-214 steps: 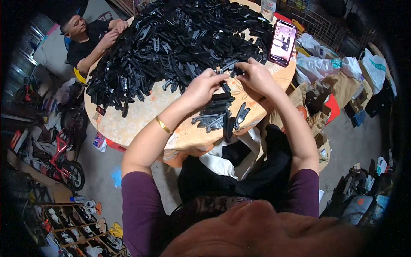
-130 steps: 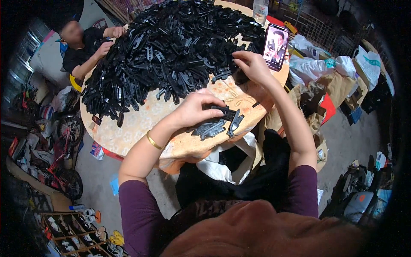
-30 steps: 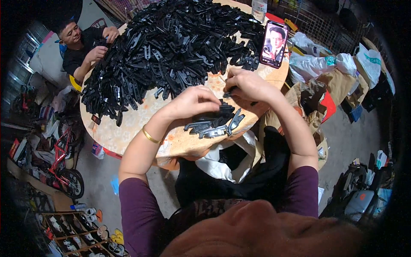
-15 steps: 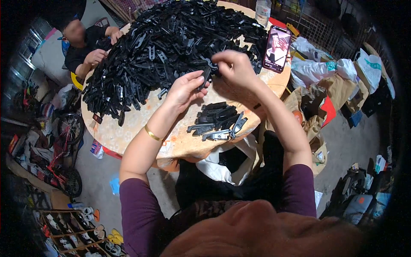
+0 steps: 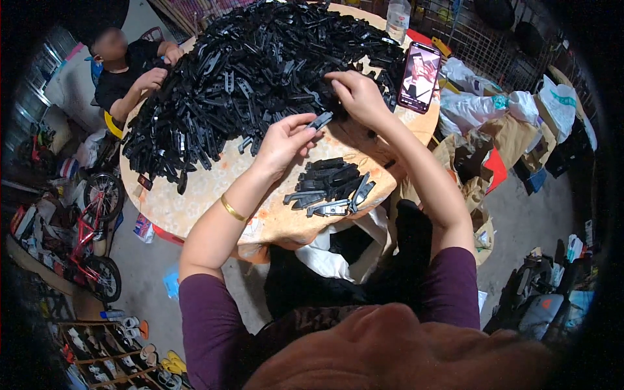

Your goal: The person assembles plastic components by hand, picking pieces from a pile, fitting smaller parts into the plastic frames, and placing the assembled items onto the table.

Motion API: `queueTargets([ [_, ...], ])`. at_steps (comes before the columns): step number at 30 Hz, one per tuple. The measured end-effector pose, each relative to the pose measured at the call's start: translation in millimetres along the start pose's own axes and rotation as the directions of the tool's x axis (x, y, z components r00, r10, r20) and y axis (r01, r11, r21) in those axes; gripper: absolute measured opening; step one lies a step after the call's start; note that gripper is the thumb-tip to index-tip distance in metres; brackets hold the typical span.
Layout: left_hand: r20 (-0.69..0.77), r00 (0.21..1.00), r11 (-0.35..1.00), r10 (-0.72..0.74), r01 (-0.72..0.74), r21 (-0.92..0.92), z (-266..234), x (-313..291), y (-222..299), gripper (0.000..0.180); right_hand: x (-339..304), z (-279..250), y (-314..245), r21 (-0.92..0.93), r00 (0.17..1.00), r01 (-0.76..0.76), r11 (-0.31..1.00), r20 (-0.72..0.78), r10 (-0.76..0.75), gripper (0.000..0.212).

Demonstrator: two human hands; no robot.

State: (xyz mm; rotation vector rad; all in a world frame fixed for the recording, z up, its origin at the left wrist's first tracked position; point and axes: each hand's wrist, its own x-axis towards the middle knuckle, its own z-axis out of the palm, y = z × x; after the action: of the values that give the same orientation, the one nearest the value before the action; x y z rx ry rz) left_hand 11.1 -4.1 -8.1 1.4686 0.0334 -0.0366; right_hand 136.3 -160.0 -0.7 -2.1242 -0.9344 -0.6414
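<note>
A big heap of black plastic parts [image 5: 260, 71] covers the far side of a round table [image 5: 195, 201] with a patterned cloth. My left hand [image 5: 286, 143] pinches one slim dark plastic part [image 5: 321, 120] between thumb and fingers, its end poking out to the right. My right hand [image 5: 364, 101] is at the heap's right edge, index finger and thumb bent close together against the dark pieces. Whatever lies between those fingertips blends into the heap. Closer to me, a smaller pile of similar black parts [image 5: 330, 182] lies near the table's front edge.
A phone [image 5: 419, 77] with a lit screen stands at the table's right, beside a clear plastic bottle [image 5: 397, 23]. Across at the upper left, another person [image 5: 130, 71] has both hands at the heap. Bags [image 5: 510, 130] crowd the right side; a red bicycle [image 5: 94, 237] stands left.
My right hand has drawn away from the left and opened a gap between them. The left hand has turned, so the part it holds now points up and right.
</note>
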Motion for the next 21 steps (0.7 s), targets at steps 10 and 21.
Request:
queueTargets([
  [10, 0.076, 0.995, 0.993, -0.057, 0.064, -0.099, 5, -5, -2, 0.038, -46, -16, -33, 0.331, 0.947, 0.020, 0.943, 0.297, -0.124, 0.025],
  [21, 0.079, 0.997, 0.992, 0.028, -0.017, -0.126, 12, -10, 3, 0.037, -55, -9, -39, 0.054, 0.967, 0.133, 0.990, 0.212, -0.141, 0.019],
])
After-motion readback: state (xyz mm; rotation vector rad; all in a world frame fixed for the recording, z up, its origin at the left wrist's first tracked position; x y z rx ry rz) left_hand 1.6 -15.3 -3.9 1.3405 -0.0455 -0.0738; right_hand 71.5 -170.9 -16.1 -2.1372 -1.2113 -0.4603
